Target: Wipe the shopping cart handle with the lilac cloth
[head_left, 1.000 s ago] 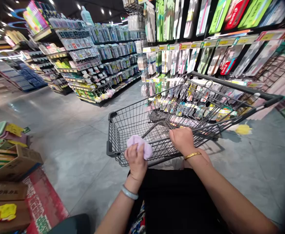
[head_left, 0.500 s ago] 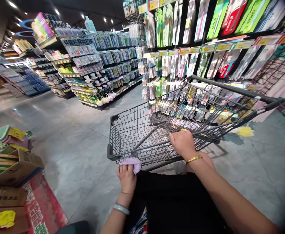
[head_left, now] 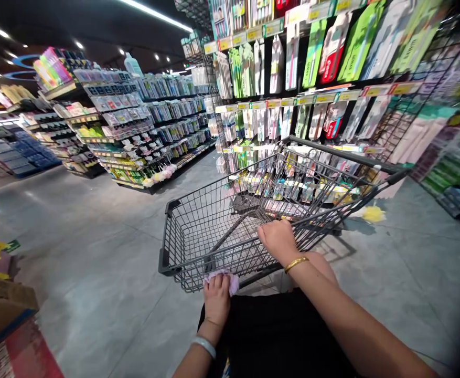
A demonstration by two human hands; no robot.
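Observation:
A dark wire shopping cart (head_left: 198, 231) stands in front of me, side on, its handle toward the right; nothing shows inside its basket. My right hand (head_left: 279, 240), with a gold bangle at the wrist, is closed around the cart's near top rail. Low at the cart's near side, my left hand (head_left: 216, 299) presses a lilac cloth (head_left: 234, 284) against the wire mesh. Its fingers are bent over the cloth, and a pale bangle circles that wrist. Part of the cloth is hidden under the fingers.
Behind the cart rises a rack of packaged toothbrushes (head_left: 316, 115). More stocked shelves (head_left: 135, 121) stand at the back left. Cardboard boxes (head_left: 11, 307) sit on a red mat at the lower left. Grey floor (head_left: 104, 252) lies between.
My view has turned to the right, so the cart and shelves sit further left. My left hand with the cloth has shifted right along the cart's side, nearer my right hand, which keeps its hold.

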